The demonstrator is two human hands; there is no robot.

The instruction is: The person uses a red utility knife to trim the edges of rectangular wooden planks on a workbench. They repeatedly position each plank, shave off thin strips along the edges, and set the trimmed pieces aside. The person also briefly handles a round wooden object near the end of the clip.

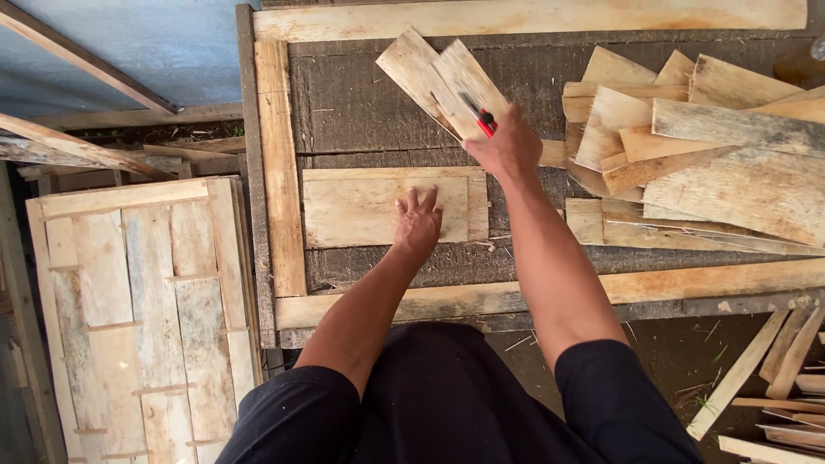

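1. At the far left, a pale slatted wooden panel (142, 318) made of thin boards lies flat below the dark weathered wooden desk (361, 107), beside loose grey battens.
2. Along the desk's left edge, a long pale wooden strip (279, 163) stands lengthwise; two more strips frame the desk's far and near edges.
3. Near the desk's middle, a flat rectangular light wooden board (361, 206) lies inside that frame.
4. The left hand (418, 222) rests palm down on the right part of this board, fingers spread and flat, its grip open and holding nothing.
5. Just beyond, two thin pale wooden slats (430, 73) lie tilted, overlapping each other on the desk.
6. The right hand (507, 144) is above the slats' lower end, its grip closed around a red-and-black handled tool (479, 115), whose tip points up and left across the nearer slat; I cannot tell if the tip touches the wood.
7. To the right, a loose heap of thin pale wooden offcuts (713, 155) covers the desk's right side.
8. At the lower right, narrow wooden scraps (773, 369) lie on the dark ground.
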